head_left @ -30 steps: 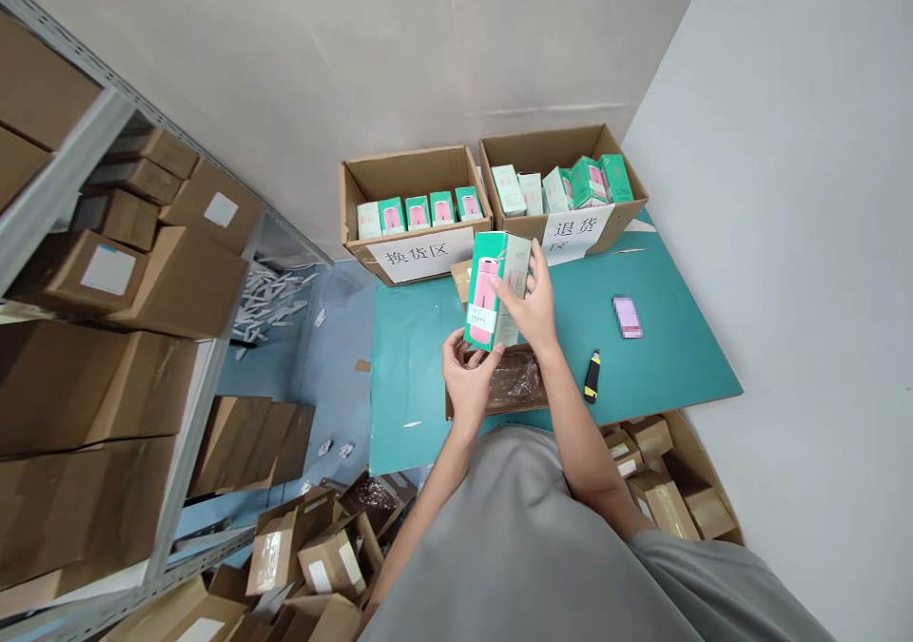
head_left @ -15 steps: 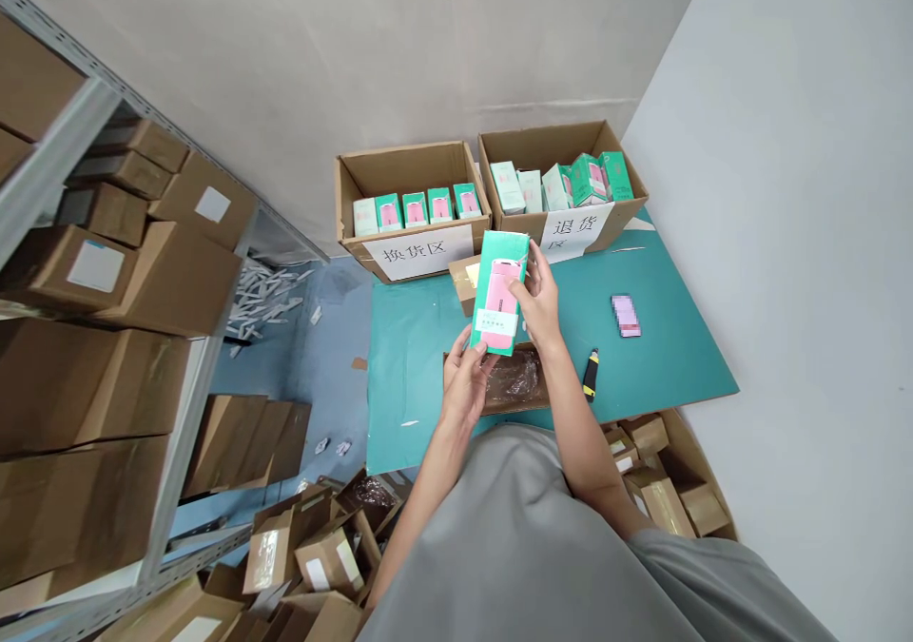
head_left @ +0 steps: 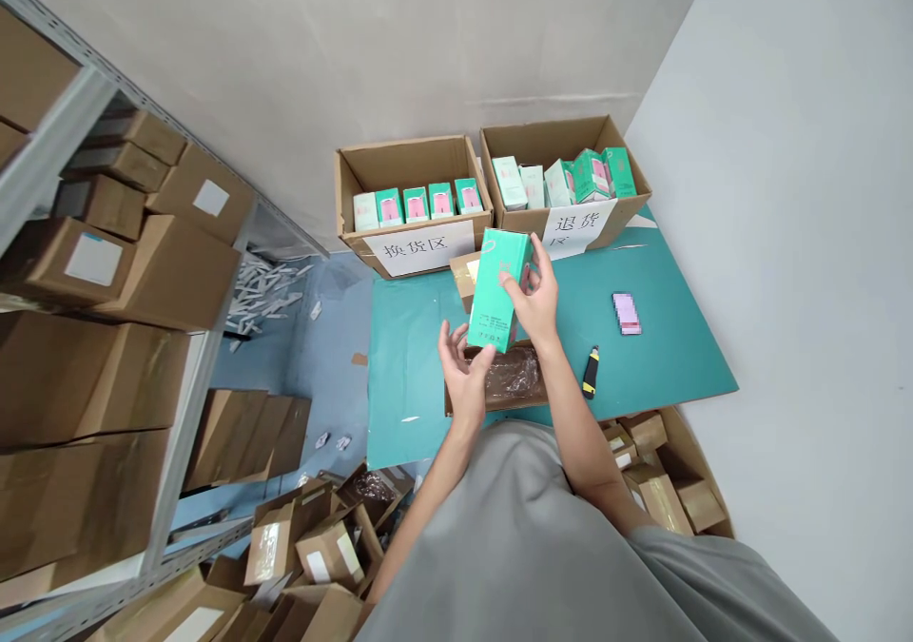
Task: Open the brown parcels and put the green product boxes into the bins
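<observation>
A green product box is held upright above the table, a mostly plain green side with small print facing me. My right hand grips it on the right, thumb across the front and fingers around the far edge. At its lower left corner is my left hand, fingers spread apart and thumb at the bottom edge. Beneath them lies an open brown carton with clear plastic wrap inside. A small cardboard box is partly hidden behind the green box.
Two labelled cartons, a left one and a right one, hold several similar boxes at the back. A yellow-black utility knife and a phone lie on the green table. Shelved cartons stand left; cardboard boxes are piled below.
The green box has turned from its pink-pictured face to the plain green side. My left hand has loosened, its fingers now spread away from the box; my right hand keeps hold.
</observation>
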